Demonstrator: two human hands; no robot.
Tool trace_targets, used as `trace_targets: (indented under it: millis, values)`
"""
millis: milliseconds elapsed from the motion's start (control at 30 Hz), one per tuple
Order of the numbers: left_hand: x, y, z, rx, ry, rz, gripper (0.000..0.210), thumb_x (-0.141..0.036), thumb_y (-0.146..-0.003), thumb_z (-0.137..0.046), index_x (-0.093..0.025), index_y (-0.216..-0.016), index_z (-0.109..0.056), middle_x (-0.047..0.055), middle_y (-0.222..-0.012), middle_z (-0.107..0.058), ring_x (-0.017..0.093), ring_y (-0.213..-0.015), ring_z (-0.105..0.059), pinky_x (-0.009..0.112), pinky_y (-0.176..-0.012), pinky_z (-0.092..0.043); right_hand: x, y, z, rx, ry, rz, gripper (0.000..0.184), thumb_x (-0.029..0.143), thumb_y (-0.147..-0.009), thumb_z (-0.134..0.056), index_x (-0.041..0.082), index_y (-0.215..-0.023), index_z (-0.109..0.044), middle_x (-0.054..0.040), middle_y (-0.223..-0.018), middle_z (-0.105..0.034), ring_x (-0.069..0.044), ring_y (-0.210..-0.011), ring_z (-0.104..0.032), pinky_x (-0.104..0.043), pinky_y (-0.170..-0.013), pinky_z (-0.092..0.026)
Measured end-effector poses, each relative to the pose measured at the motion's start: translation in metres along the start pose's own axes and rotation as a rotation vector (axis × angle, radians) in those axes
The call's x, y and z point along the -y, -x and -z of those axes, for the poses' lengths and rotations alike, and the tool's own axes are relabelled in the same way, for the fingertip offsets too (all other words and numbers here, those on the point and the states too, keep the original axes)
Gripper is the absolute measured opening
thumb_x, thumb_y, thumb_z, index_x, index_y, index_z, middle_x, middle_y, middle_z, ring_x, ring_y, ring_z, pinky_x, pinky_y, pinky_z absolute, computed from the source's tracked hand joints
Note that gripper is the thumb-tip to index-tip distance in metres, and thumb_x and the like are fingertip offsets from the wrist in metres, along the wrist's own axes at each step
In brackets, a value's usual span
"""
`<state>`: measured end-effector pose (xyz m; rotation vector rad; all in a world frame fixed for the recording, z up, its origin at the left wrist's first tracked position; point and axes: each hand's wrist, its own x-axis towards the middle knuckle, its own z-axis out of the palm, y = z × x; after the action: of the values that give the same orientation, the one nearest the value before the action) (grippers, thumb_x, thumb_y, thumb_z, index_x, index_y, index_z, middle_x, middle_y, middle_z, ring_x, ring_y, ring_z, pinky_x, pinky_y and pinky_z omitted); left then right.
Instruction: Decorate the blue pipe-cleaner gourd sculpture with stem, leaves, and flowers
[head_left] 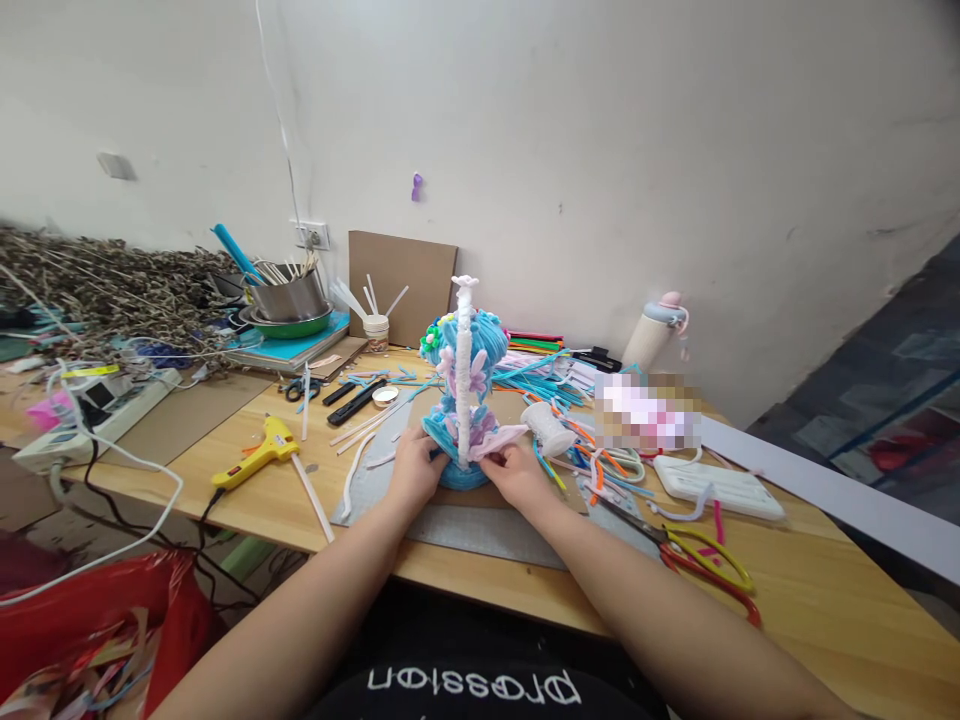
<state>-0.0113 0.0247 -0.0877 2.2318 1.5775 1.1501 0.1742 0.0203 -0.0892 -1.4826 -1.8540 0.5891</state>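
A fuzzy pipe-cleaner figure (484,345) in blue and pink stands upright in front of me, with small coloured flowers at its top left. Up its near side runs a white fuzzy stem (463,390), capped by a small white flower shape. My left hand (417,468) is closed on the blue lower left part, its fingertips partly hidden. On the other side, my right hand (517,474) pinches the pale pink flared edge (504,440). Beneath the figure lies brown cardboard on a grey cutting mat (480,535).
A yellow glue gun (257,455) lies at left, near a power strip (97,420). Scissors (694,560), a white spool (547,430) and loose pipe cleaners (532,370) are at right. A bottle (654,330) stands behind. A red bag (172,610) hangs below the left edge.
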Motion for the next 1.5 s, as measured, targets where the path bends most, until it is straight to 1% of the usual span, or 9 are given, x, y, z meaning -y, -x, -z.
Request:
trace_targets:
  millis: [233,367,533,733,867,1033,1200,1333,1500]
  values:
    - [0.002,0.007,0.005,-0.111,-0.065,0.133,0.016,-0.015,-0.075,-0.055,-0.018,-0.082,-0.070,0.009,-0.097,-0.062,0.026,-0.099,-0.056,0.041,-0.089,-0.043,-0.005,-0.001,0.006,0.017,0.004,0.053,0.024,0.028,-0.080,-0.051,0.016,-0.089,-0.070,-0.0041,-0.078,-0.069,-0.017,-0.066,-0.060,-0.027,-0.061,-0.044]
    - [0.001,0.014,0.009,-0.161,-0.089,0.220,0.018,-0.018,-0.074,-0.056,-0.018,-0.091,-0.064,0.009,-0.098,-0.059,0.028,-0.101,-0.055,0.044,-0.092,-0.042,-0.001,0.002,0.013,0.046,0.063,0.056,0.022,0.028,-0.079,-0.056,0.015,-0.088,-0.071,-0.0070,-0.078,-0.070,-0.019,-0.068,-0.060,-0.029,-0.065,-0.043]
    - [-0.013,0.029,0.010,-0.076,-0.081,0.179,0.029,-0.021,-0.071,-0.060,-0.017,-0.100,-0.058,0.009,-0.103,-0.058,0.027,-0.104,-0.054,0.044,-0.094,-0.043,0.008,0.013,0.017,0.108,0.079,0.069,0.014,0.027,-0.078,-0.061,0.019,-0.082,-0.072,-0.0032,-0.076,-0.071,-0.016,-0.065,-0.060,-0.026,-0.061,-0.041]
    - [-0.018,0.045,0.007,0.080,-0.178,0.049,0.045,-0.027,-0.071,-0.067,-0.019,-0.113,-0.054,0.012,-0.129,-0.042,0.031,-0.123,-0.043,0.047,-0.102,-0.038,0.020,0.021,0.022,0.165,0.136,0.120,0.013,0.027,-0.082,-0.060,0.023,-0.083,-0.073,-0.0004,-0.078,-0.072,-0.015,-0.070,-0.062,-0.025,-0.062,-0.040]
    - [-0.018,0.042,0.005,0.064,-0.244,0.019,0.037,-0.026,-0.075,-0.066,-0.018,-0.110,-0.056,0.013,-0.122,-0.045,0.029,-0.115,-0.047,0.044,-0.100,-0.041,0.025,0.028,0.027,0.157,0.279,0.266,0.019,0.024,-0.085,-0.055,0.024,-0.094,-0.071,-0.0020,-0.098,-0.071,-0.018,-0.089,-0.065,-0.026,-0.075,-0.043]
    - [-0.029,0.037,0.004,0.082,-0.345,0.038,0.031,-0.028,-0.077,-0.066,-0.020,-0.106,-0.058,0.009,-0.110,-0.053,0.027,-0.105,-0.051,0.041,-0.092,-0.043,0.027,0.034,0.028,0.150,0.381,0.272,0.021,0.024,-0.087,-0.049,0.024,-0.094,-0.069,-0.0024,-0.099,-0.071,-0.018,-0.084,-0.066,-0.027,-0.067,-0.042]
    - [-0.043,0.028,-0.002,0.103,-0.436,0.069,0.025,-0.034,-0.078,-0.066,-0.018,-0.097,-0.061,0.010,-0.100,-0.060,0.029,-0.101,-0.052,0.040,-0.088,-0.041,0.015,0.027,0.023,0.147,0.137,0.045,0.009,0.024,-0.080,-0.057,0.022,-0.081,-0.065,-0.0010,-0.076,-0.071,-0.017,-0.072,-0.065,-0.025,-0.062,-0.042]
    - [-0.046,0.026,-0.007,0.055,-0.423,0.105,0.027,-0.036,-0.074,-0.069,-0.016,-0.091,-0.060,0.010,-0.096,-0.060,0.029,-0.095,-0.054,0.040,-0.083,-0.042,0.002,0.019,0.017,0.235,-0.172,-0.112,0.006,0.026,-0.079,-0.058,0.021,-0.081,-0.054,0.0026,-0.068,-0.067,-0.010,-0.043,-0.054,-0.021,-0.043,-0.037]
    - [-0.049,0.040,-0.008,-0.023,-0.132,0.048,0.017,-0.031,-0.080,-0.062,-0.019,-0.089,-0.056,0.007,-0.093,-0.059,0.024,-0.092,-0.056,0.036,-0.079,-0.044,-0.001,0.017,0.014,0.318,-0.542,-0.210,0.012,0.027,-0.077,-0.060,0.021,-0.083,-0.052,0.0064,-0.058,-0.064,-0.007,-0.029,-0.045,-0.018,-0.032,-0.026]
